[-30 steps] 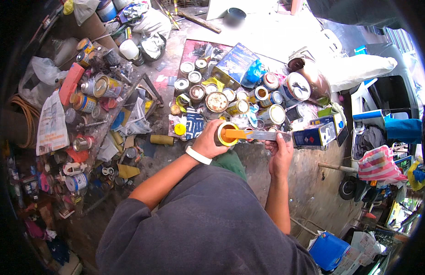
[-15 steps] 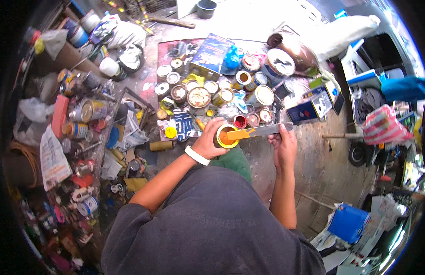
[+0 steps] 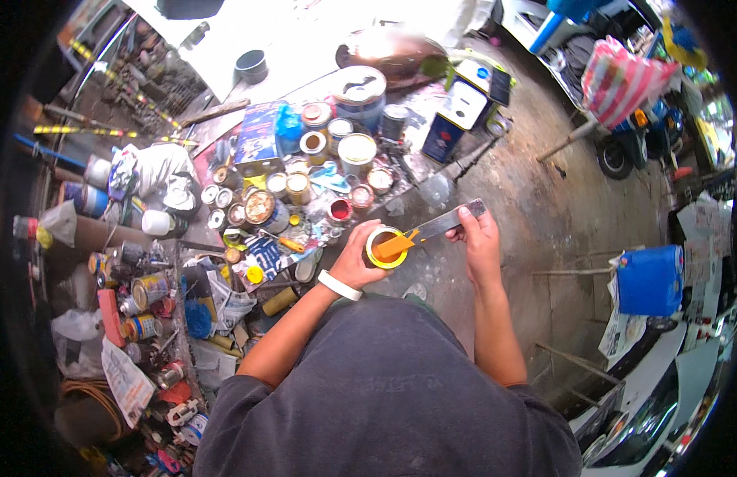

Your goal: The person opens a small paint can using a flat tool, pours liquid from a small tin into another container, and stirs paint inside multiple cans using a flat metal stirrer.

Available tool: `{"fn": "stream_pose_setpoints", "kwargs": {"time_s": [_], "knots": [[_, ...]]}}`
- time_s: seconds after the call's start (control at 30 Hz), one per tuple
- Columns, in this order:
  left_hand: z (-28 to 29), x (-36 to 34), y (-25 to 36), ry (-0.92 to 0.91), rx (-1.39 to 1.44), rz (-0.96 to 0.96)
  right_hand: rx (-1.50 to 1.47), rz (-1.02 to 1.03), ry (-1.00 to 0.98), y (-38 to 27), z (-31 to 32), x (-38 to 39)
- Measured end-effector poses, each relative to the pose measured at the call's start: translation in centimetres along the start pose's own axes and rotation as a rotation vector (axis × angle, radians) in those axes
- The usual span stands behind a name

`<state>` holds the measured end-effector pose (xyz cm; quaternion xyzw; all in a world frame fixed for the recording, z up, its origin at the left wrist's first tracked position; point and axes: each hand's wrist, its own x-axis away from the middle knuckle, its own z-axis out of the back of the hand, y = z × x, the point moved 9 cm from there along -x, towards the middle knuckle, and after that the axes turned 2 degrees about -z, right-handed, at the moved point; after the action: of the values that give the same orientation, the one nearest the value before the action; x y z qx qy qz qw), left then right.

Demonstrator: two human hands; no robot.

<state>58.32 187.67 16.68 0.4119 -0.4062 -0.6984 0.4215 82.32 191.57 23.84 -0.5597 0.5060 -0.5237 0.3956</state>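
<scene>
My left hand is wrapped round a small open paint can with a yellow rim and orange-yellow paint inside. Between the thumb and fingers of my right hand is the end of a flat metal paint scraper. Its far end, coated in orange paint, reaches over and into the can's mouth. A white band circles my left wrist. Beyond my hands, a low table holds several paint cans, among them an open can of red paint and a larger white-topped can.
Left of me stands a shelf crowded with cans, newspaper and bags. A blue rectangular tin sits at the table's right end. On the right are a blue jerrycan, a striped bag and a wheel.
My view has turned to the right, so the table has shifted left in it. The scraper now tilts more steeply down into the can, with both hands still holding their things.
</scene>
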Motion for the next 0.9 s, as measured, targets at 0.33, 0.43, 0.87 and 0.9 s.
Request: {"fn": "stream_pose_setpoints", "kwargs": {"time_s": [0.33, 0.43, 0.87, 0.9], "knots": [[-16.8, -1.9, 4.9, -0.216, 0.312, 0.150, -0.116, -0.129, 0.104, -0.4, 16.8, 2.3], [-20.6, -2.3, 7.2, -0.273, 0.386, 0.217, -0.143, -0.164, 0.105, -0.5, 20.5, 2.0], [-27.7, -2.4, 9.1, -0.456, 0.339, 0.214, -0.048, -0.076, 0.020, -4.3, 24.2, 2.0], [-27.8, -2.5, 9.2, -0.459, 0.329, 0.212, -0.052, -0.077, 0.025, -4.3, 24.4, 2.1]]}}
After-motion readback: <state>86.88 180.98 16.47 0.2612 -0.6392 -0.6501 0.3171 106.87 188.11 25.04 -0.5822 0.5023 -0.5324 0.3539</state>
